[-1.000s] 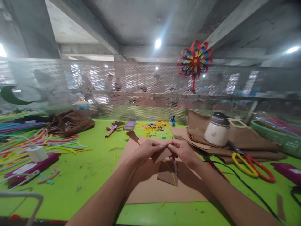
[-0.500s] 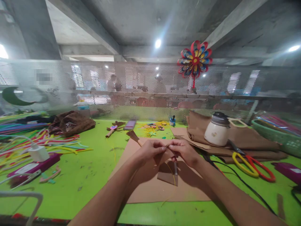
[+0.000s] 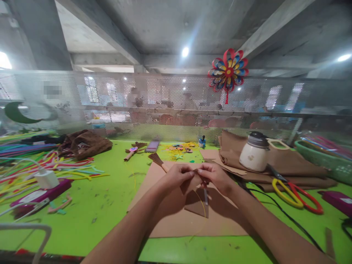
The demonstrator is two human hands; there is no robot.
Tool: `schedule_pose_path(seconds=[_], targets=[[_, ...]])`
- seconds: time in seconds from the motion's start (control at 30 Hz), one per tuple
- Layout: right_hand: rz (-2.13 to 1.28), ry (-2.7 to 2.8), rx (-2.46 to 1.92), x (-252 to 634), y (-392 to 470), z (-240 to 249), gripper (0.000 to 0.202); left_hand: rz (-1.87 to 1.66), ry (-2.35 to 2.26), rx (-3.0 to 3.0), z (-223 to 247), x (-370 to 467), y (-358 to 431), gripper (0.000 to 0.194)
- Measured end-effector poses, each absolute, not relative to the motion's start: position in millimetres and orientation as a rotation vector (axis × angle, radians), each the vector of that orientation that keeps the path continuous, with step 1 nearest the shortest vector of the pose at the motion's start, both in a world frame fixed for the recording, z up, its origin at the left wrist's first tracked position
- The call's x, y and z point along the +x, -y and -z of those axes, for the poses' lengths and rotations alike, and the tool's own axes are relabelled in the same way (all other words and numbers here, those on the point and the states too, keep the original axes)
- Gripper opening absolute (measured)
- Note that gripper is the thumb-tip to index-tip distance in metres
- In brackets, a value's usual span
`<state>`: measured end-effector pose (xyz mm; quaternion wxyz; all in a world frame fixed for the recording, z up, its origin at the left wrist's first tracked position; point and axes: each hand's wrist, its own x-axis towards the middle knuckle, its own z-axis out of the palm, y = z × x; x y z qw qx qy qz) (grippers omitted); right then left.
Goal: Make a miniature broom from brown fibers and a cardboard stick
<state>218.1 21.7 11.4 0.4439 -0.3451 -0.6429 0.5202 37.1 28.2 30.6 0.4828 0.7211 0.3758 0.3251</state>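
My left hand (image 3: 178, 175) and my right hand (image 3: 213, 176) meet over a tan board (image 3: 165, 220), both pinching a small folded brown paper piece (image 3: 194, 182) between their fingertips. Beneath them a flat brown piece (image 3: 195, 205) lies on the board, with a thin yellow strand (image 3: 202, 202) curving across it. A narrow pale strip shows just below my right fingers. Beyond my left hand, a brown fringed bundle (image 3: 156, 159) on a light stick rests at the board's upper edge. My fingers hide part of the held paper.
Scissors (image 3: 291, 192), a white jar (image 3: 254, 152) and folded brown sheets (image 3: 297, 163) are at the right. A green basket (image 3: 330, 165) stands beyond. Left are colourful strips (image 3: 82, 170), a brown cloth (image 3: 85, 144) and a purple power strip (image 3: 41, 196). A small blue bottle (image 3: 202, 141) stands behind.
The view has shifted very slightly. Both hands keep nearly the same place and still pinch the brown paper.
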Motion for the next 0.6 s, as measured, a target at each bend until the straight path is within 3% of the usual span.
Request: schedule_pose_path(seconds=[0.6], targets=[[-0.916,1.707,-0.899,212.7,-24.8,-10.0,0.027,-0.841,-0.909,1.712,-31.8,37.3,-25.1,0.018]])
